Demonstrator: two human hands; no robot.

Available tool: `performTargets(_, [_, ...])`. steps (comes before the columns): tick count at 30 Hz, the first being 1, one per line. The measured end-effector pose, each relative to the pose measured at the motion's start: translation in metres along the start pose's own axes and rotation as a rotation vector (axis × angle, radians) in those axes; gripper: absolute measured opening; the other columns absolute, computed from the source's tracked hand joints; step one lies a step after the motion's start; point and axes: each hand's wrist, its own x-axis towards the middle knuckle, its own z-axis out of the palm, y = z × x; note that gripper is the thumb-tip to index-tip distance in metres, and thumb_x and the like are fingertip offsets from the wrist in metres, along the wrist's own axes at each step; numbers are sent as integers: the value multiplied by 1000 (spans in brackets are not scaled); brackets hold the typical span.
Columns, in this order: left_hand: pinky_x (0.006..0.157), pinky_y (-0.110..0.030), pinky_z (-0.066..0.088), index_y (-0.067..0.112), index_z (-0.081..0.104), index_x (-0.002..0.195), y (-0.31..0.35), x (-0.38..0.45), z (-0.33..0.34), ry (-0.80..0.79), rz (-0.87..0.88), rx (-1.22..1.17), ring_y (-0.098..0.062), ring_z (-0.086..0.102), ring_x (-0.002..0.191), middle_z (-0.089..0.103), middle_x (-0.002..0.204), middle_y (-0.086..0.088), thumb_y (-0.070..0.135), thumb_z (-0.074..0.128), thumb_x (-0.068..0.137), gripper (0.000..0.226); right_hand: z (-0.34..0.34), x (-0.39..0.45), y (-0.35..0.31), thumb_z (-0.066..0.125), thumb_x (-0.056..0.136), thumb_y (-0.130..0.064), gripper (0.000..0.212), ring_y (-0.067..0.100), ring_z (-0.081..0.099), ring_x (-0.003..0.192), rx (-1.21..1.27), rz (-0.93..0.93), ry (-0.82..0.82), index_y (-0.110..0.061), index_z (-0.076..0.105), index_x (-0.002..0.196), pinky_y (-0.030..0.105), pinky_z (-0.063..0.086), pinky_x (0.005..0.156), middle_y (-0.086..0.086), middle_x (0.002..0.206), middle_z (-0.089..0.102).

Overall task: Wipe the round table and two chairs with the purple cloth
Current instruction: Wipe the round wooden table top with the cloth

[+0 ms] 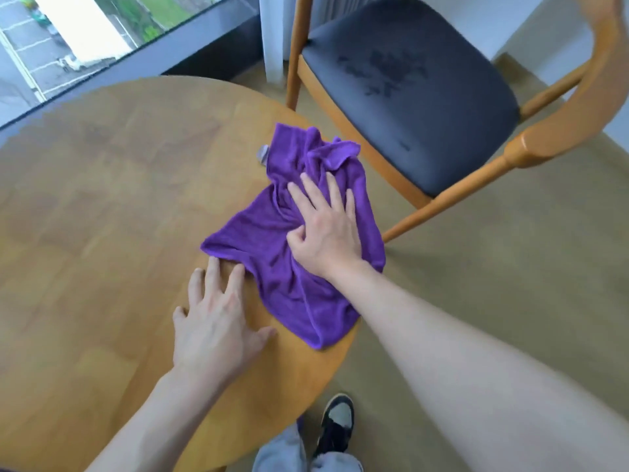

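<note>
Two bare hands are down on the round wooden table (102,199). The right hand (325,229) lies on top of the purple cloth (292,233), palm down. Its long fingers are spread flat, and its thumb and pointer finger pinch up a little fold of the cloth. So this hand presses the cloth and grabs a bit of it too.

The cloth is crumpled and sits on the table near the edge. Past the right hand's fingertips the cloth bunches up in a heap, and a small grey tag (263,154) sticks out there. Under the right wrist, one side of the cloth hangs a little over the table's edge.

The left hand (218,332) is flat on the bare wood with its fingers spread wide. It holds nothing. Its fingertips touch the near edge of the cloth, just beside the right hand.

Beyond the cloth stands a wooden chair (418,97) with a dark seat. It has faint streaks on the cushion. A sneaker (337,420) shows on the floor below the table's edge.
</note>
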Motion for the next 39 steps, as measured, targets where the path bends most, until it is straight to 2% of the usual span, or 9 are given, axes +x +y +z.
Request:
performTargets(4, [110,-56,42,39,11,156,-11,-31,8,-32,-62,-4,-29,4,154,1,169,-3,73,78,65,119,15,-76,-26,36,78,-35,81,37,13,156,14,118,28,-24,35,158,64,12,123,-1,169,24])
performTargets(8, [113,-53,39,38,7,160,-19,-52,14,-31,-57,50,-29,1,157,-4,171,-4,74,73,71,116,21,-141,-17,42,77,-37,84,36,11,156,-21,-256,-96,-24,33,159,65,17,121,0,169,23])
performTargets(11, [112,-57,38,39,9,159,-15,-48,15,-29,-71,2,-28,-1,158,-5,171,-2,70,77,71,116,9,-108,9,49,77,-37,85,34,12,157,-88,-437,-146,-28,32,160,62,13,123,-4,170,21])
performTargets(15, [112,-61,39,42,8,157,-19,-43,23,-42,-109,-30,-26,-4,158,-9,171,2,62,86,66,121,3,-64,1,48,80,-36,81,32,7,157,-14,-209,-101,-31,31,160,62,11,123,-6,170,19])
performTargets(20, [109,-59,43,42,10,156,-25,-43,27,-22,-93,-21,-24,-3,158,-8,171,3,68,83,64,120,22,-87,-30,42,81,-33,79,37,8,156,64,-3,14,-23,34,159,62,8,125,0,169,24])
performTargets(24, [109,-54,44,43,7,158,-32,-47,24,-45,-46,-36,-22,-3,158,-7,171,4,64,76,75,110,35,-128,-57,44,80,-30,79,37,8,156,70,31,54,-21,36,158,61,10,125,1,168,25])
performTargets(29, [101,-40,52,30,28,150,-79,-78,31,15,97,-150,-12,5,158,4,171,7,29,58,90,67,55,-180,-125,38,79,-30,79,38,6,157,97,89,38,-18,36,158,63,9,124,3,169,23])
performTargets(34, [117,-29,30,12,32,155,-154,-121,36,78,83,-233,-20,15,156,20,168,-5,4,55,82,76,72,-195,-216,42,82,-28,78,40,3,157,143,45,-44,-15,34,159,66,6,123,7,170,19])
performTargets(39, [117,-30,29,15,29,158,-217,-138,28,162,-50,-371,-18,19,152,26,165,-2,11,54,88,74,77,-186,-295,31,83,-30,79,34,-9,157,302,7,-103,-18,29,161,60,-8,123,2,172,12])
